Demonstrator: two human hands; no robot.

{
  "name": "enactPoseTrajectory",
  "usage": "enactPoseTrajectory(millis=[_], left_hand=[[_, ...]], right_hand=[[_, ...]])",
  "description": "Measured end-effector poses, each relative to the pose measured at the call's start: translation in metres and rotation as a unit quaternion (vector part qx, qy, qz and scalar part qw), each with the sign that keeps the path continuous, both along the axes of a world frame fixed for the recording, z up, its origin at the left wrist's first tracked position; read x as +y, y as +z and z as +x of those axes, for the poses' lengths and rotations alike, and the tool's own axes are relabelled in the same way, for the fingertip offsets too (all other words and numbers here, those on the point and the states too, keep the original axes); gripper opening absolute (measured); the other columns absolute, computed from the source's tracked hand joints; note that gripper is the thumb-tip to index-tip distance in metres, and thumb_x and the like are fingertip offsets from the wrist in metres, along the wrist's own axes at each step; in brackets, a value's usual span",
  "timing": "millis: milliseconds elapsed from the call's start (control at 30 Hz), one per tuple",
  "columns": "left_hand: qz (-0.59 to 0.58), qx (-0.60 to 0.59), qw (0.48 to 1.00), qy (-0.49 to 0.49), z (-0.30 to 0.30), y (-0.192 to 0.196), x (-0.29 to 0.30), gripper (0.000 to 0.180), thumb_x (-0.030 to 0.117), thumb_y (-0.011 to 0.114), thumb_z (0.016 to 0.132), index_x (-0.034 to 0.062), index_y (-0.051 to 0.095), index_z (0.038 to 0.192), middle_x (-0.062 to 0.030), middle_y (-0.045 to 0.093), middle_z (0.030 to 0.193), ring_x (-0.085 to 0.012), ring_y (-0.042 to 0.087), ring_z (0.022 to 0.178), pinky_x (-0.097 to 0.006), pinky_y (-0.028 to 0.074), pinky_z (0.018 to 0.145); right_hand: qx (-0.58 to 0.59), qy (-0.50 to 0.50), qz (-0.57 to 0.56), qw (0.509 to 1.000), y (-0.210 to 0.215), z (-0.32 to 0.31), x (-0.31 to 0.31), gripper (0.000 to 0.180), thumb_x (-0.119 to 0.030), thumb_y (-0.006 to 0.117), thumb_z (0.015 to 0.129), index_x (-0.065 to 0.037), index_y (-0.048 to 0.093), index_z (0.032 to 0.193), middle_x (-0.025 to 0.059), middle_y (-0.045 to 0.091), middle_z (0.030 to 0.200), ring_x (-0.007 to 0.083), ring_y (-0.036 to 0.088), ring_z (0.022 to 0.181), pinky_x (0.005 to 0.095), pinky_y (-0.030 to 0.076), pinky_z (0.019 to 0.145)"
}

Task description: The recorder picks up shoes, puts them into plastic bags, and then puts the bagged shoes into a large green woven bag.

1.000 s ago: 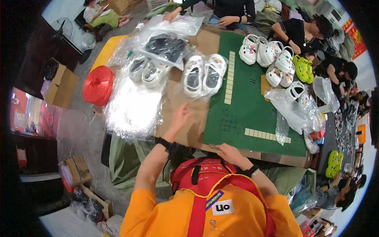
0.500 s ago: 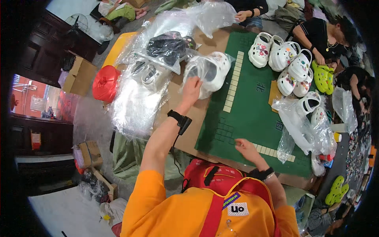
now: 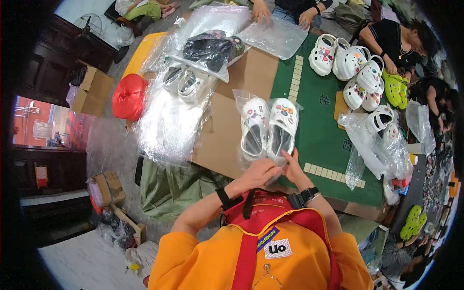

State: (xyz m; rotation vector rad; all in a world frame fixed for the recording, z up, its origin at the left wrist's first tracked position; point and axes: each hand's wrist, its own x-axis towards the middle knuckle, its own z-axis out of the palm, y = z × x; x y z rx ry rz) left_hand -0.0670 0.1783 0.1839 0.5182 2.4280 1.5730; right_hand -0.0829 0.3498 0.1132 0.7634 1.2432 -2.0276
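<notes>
A pair of white clogs with coloured charms [image 3: 268, 126] lies inside a clear plastic bag [image 3: 241, 101] on the brown cardboard and green mat, soles toward me. My left hand [image 3: 262, 172] grips the near open end of the bag. Close beside it, my right hand [image 3: 292, 166] pinches the same bag edge at the heel of the right clog. Both wrists carry dark bands.
A stack of clear bags [image 3: 166, 121] lies left on the table, with bagged shoes [image 3: 208, 48] behind and a red bundle [image 3: 128, 96] at the edge. Loose white clogs [image 3: 355, 72] and green clogs [image 3: 396, 89] sit far right. Other people's hands [image 3: 261, 12] press a bag across the table.
The pair of clogs has been pulled from the far side toward me and now sits in the bag. My left hand drew back from its reach; both hands have met at the bag's opening.
</notes>
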Motion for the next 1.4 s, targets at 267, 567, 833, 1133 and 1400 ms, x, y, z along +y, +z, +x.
enactPoseTrajectory(millis=[267,567,833,1133,1400], left_hand=[[-0.013,-0.083,0.926,0.369,0.006,-0.103,-0.042,0.060,0.030,0.066,0.072,0.0024,0.036,0.116,-0.0154,0.047,0.106,-0.0243,0.041,0.106,-0.035,0.033,0.089],[0.381,-0.386,0.761,0.355,-0.004,-0.095,-0.013,0.070,0.030,0.070,0.068,0.0105,0.030,0.121,-0.0118,0.047,0.112,-0.0251,0.051,0.097,-0.042,0.046,0.069],[0.596,-0.429,0.570,0.368,-0.001,-0.135,0.012,0.078,0.028,0.070,0.070,0.0152,0.020,0.128,-0.0130,0.038,0.122,-0.0314,0.049,0.096,-0.050,0.042,0.078],[0.372,-0.440,0.639,0.510,0.002,-0.178,-0.005,0.036,0.029,0.061,0.076,0.0058,0.050,0.101,-0.0087,0.054,0.077,-0.0198,0.054,0.067,-0.035,0.044,0.048],[0.530,-0.294,0.665,0.437,0.010,-0.170,-0.045,0.056,0.016,0.059,0.077,0.0027,0.029,0.123,-0.0143,0.042,0.116,-0.0267,0.051,0.094,-0.043,0.046,0.079]], right_hand=[[0.104,0.060,0.217,0.969,-0.059,-0.006,0.008,0.100,-0.032,0.071,0.065,-0.009,0.001,0.133,0.0151,0.025,0.130,0.0296,0.037,0.113,0.0442,0.038,0.085],[0.037,-0.046,-0.023,0.998,-0.086,-0.005,-0.001,0.075,-0.003,0.067,0.066,-0.009,0.020,0.124,0.0120,0.045,0.112,0.0227,0.052,0.093,0.0394,0.049,0.067],[0.074,-0.064,0.061,0.993,-0.037,0.004,-0.051,0.084,-0.009,0.065,0.071,-0.018,0.003,0.126,0.0108,0.033,0.122,0.0248,0.042,0.108,0.0409,0.045,0.079],[0.077,0.098,0.125,0.984,-0.006,0.029,-0.072,0.114,-0.025,0.070,0.066,-0.004,-0.026,0.125,0.0187,0.028,0.126,0.0257,0.039,0.108,0.0334,0.036,0.088],[0.160,0.167,0.280,0.932,0.020,0.044,-0.107,0.113,-0.027,0.067,0.066,0.012,-0.025,0.119,0.0312,0.002,0.132,0.0363,0.008,0.125,0.0362,0.010,0.103]])
